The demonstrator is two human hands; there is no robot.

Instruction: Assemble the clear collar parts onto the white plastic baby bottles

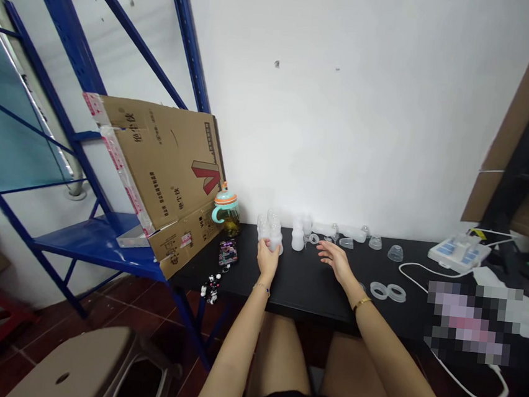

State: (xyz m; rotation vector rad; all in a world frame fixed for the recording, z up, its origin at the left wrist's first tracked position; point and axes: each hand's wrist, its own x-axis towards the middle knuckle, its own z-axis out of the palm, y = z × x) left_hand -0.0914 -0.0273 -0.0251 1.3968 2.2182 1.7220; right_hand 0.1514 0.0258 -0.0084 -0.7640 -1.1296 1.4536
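My left hand (266, 260) is closed around the lower part of a frosted white bottle (276, 238) with a clear domed top. That bottle is at the front of a small cluster of similar bottles near the wall. Just right of it stands another white bottle (297, 239). My right hand (336, 259) hovers over the table with its fingers apart and nothing visible in it. Near its fingertips lie a translucent ring (314, 238) and a clear cap (346, 242).
On the black table (302, 292) lie two clear rings (379, 290) and clear domes (395, 253). To the left are a teal-lidded jug (226, 210), a phone (228, 252) and a cardboard sheet (168, 177). A white device with a cable (458, 251) sits at right.
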